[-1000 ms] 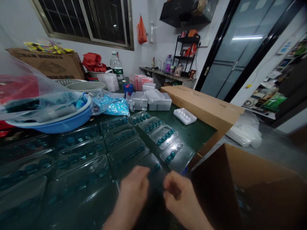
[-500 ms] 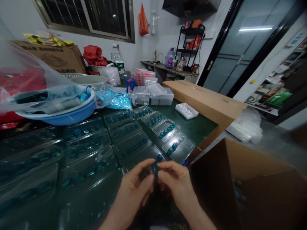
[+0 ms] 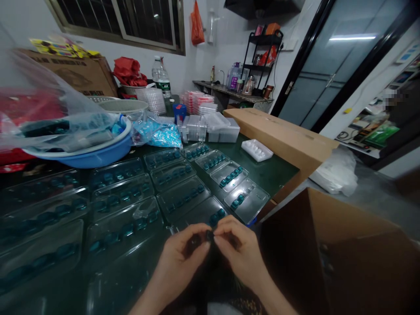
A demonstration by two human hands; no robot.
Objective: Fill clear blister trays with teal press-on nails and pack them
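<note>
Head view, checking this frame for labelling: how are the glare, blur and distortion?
In the head view, a bright streak glares on the glass door, the wide lens bends the room's edges, the clear plastic trays look dim, and the left hand and right hand look slightly soft.

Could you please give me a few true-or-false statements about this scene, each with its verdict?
1. The left hand and right hand meet around a small dark teal piece. True.
2. The clear plastic tray at the right end of the row is full of teal pieces. False: it holds only a couple.
3. An orange plastic bag hangs on the wall to the right of the window. True.
4. The small white tray sits on top of the long cardboard box. False: it lies on the green tabletop beside the box.
</note>
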